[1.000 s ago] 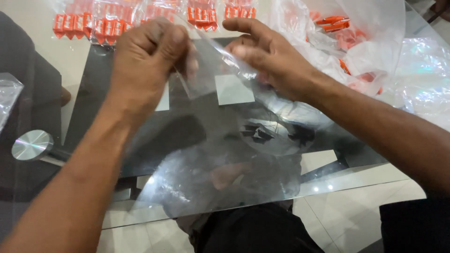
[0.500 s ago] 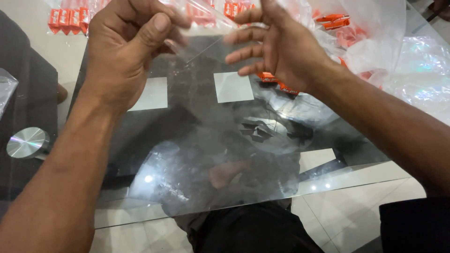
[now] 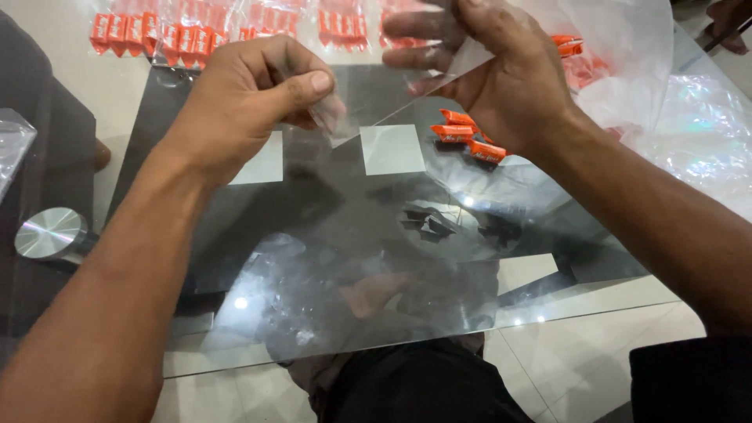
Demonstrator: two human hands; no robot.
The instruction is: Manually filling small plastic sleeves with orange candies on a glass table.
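Glass tabletop (image 3: 337, 258) — pale tiled floor (image 3: 595, 352) showing beneath.

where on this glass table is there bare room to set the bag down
Free: the near half of the glass table, between the left hand and the front edge, and the strip by the metal disc. Crowded: the far edge, lined with orange packets, and the right side, with loose orange packets and crumpled plastic. Both hands pinch a clear bag.
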